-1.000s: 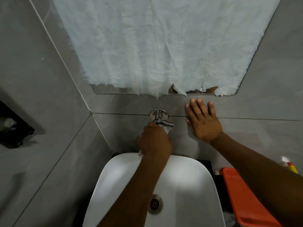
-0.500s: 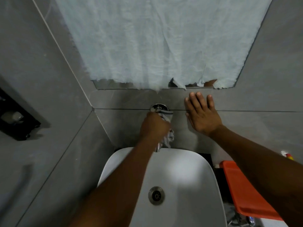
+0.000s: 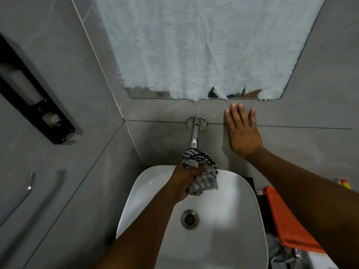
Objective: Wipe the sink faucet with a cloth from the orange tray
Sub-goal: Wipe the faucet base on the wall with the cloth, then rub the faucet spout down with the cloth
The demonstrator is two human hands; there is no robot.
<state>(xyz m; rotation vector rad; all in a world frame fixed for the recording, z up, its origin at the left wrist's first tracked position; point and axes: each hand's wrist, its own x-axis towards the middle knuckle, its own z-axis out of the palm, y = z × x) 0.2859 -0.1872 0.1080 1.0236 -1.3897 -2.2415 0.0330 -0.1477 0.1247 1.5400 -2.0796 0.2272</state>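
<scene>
A chrome faucet [image 3: 194,133] juts from the grey tiled wall above a white sink [image 3: 229,220]. My left hand [image 3: 186,179] grips a black-and-white patterned cloth [image 3: 202,171] wrapped around the faucet's outer end, which is hidden under it. The bare pipe and its round wall flange show above the cloth. My right hand [image 3: 241,131] lies flat against the wall to the right of the faucet, fingers spread and holding nothing. The orange tray [image 3: 285,222] sits at the right of the sink, partly behind my right forearm.
A mirror covered by pale cloth [image 3: 204,45] hangs above the faucet. A black holder [image 3: 33,98] is fixed to the left wall, with a metal bar [image 3: 29,187] below it. Small bottles [image 3: 343,183] stand beyond the tray. The sink drain [image 3: 190,219] is open.
My left hand has slid with the cloth down the faucet from near the wall flange to its outer end, uncovering the pipe. The right hand stays pressed on the wall.
</scene>
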